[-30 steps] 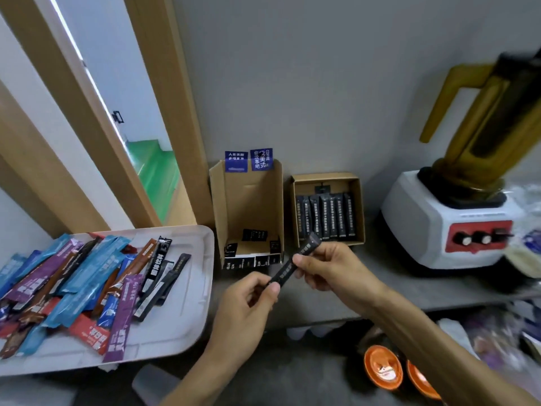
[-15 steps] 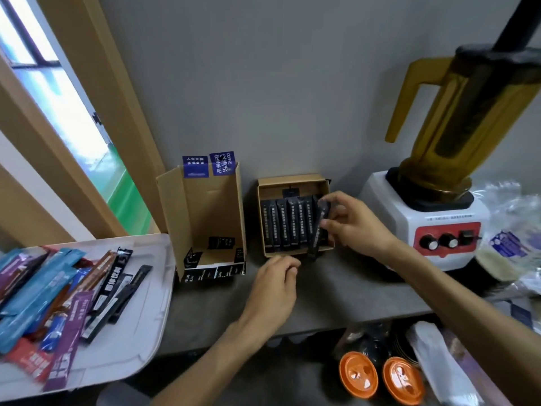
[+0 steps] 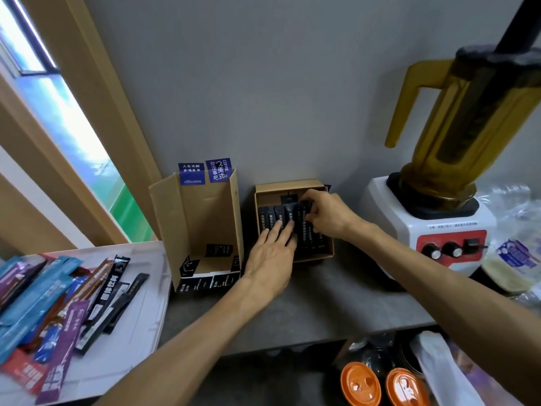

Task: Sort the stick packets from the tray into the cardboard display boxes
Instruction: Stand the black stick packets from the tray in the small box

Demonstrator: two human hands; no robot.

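I see both of my bare forearms stretched forward and converging, the left one rising from the bottom centre, the right one crossing in from the lower right edge. My left hand [image 3: 270, 256] lies palm down, back of the hand towards me, fingers [image 3: 285, 230] straight, close together and pointing ahead. My right hand [image 3: 326, 216] sits just beyond and to the right of it, wrist bent inward, fingers curled down and pinched together at their tips; the two hands nearly touch at the fingertips
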